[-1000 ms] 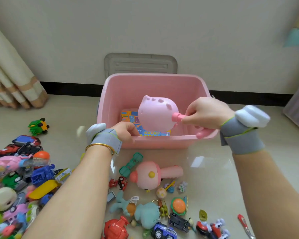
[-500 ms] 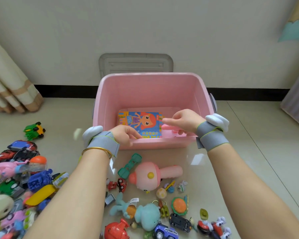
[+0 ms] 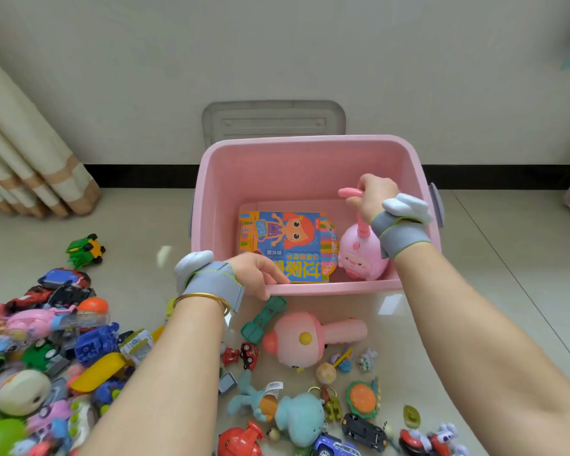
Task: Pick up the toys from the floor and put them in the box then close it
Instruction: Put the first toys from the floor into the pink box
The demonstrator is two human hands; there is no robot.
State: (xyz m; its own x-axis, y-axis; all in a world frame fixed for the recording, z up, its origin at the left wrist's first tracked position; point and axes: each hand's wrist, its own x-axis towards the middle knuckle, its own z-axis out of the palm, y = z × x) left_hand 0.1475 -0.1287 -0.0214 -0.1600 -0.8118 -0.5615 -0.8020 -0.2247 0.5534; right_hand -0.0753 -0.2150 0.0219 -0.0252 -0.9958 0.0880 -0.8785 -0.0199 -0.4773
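Note:
The pink box (image 3: 297, 166) stands open on the floor against the wall. Inside it lies a colourful picture book (image 3: 287, 245), and to its right a pink pig toy (image 3: 359, 255) rests on the box floor, head down and handle up. My right hand (image 3: 371, 195) is inside the box, closed around the top of the pig toy's pink handle. My left hand (image 3: 257, 274) grips the box's near rim at its left part. Many toys lie on the floor in front of the box, among them a pink round-headed toy (image 3: 305, 337) and a teal plush (image 3: 297, 416).
The grey box lid (image 3: 273, 121) leans against the wall behind the box. A dense heap of toy cars (image 3: 46, 340) covers the floor at the left. A curtain (image 3: 23, 166) hangs at the far left. Bare tiles lie right of the box.
My right hand carried the pink pig toy from above the box's front rim down into the box and set it at the right, beside the book. My left hand stayed on the rim.

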